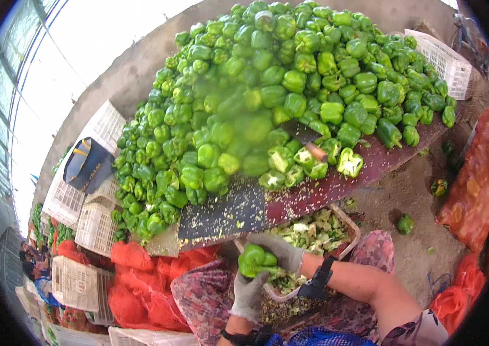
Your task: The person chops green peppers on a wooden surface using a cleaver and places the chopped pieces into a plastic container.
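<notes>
A green bell pepper [256, 260] is held just in front of the board, over my lap. My left hand [248, 297], in a grey-white work glove, cups it from below with the fingers curled round it. My right hand [282, 252], gloved too, reaches over the pepper's far side and presses on it; its fingertips are partly hidden. Below the right forearm, a tub [353, 226] holds pale pepper cores and green scraps. On the dark red board [365, 181], strewn with seeds, lie cut peppers [349, 162] beside a wooden knife handle [316, 151]; the blade is hidden.
A large heap of green bell peppers [331, 112] covers the far side. White crates [76, 282] stand at the left with red mesh sacks [140, 288]. A dark cap [87, 164] rests on a crate. At the right stands a full orange-red mesh sack [475, 179]; loose peppers [405, 224] lie on the floor.
</notes>
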A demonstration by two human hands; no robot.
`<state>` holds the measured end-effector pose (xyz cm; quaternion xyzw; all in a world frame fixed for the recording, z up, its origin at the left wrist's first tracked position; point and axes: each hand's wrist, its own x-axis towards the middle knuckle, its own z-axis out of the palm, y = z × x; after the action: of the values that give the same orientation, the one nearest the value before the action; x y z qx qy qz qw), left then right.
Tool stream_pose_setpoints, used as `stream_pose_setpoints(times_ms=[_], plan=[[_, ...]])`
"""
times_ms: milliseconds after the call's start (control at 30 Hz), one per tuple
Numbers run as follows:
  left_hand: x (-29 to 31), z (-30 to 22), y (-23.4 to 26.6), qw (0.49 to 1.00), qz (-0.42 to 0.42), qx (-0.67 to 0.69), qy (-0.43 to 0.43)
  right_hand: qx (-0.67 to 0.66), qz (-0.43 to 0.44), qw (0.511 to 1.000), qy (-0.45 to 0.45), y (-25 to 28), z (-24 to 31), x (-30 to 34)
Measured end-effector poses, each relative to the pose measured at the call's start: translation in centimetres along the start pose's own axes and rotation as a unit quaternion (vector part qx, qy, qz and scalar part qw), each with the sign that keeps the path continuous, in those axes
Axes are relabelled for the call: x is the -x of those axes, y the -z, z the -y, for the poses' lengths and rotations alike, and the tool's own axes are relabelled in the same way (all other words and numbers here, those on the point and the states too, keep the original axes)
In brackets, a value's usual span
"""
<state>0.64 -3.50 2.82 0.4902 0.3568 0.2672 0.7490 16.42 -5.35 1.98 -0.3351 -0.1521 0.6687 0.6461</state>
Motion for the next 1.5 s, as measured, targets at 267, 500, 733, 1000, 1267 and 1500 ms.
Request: stream_pose_setpoints(times_ms=[267,500,733,1000,1267,1500], plan=[[-1.3,0.5,0.2,0.997,-0.007,0.015,-0.072,0.300,-0.108,0.934,0.160,0.1,1.6,0.3],[-2.9,1.7,2.7,0.988,-0.076,-0.125,-0.044,0.440,-0.140,0.826,0.322,-1.0,4.2,1.9],[-3.1,2.3,2.8,0.996,-0.044,-0.064,-0.044,0.185,-0.162,0.933,0.263,0.6,6.2,1.3],[-2.5,1.9,2.6,0.987,0.036,0.153,-0.007,0.437,-0.126,0.858,0.240,1.4,5.0,0.5],[-2.9,2.3,3.8,0.977,0.020,0.213,0.025,0.507,-0.148,0.823,0.209,1.5,6.2,1.5],[-3.7,1.7,2.1,0.987,-0.037,0.157,0.002,0.784,-0.020,0.556,0.273,-0.6,1.7,2.9]])
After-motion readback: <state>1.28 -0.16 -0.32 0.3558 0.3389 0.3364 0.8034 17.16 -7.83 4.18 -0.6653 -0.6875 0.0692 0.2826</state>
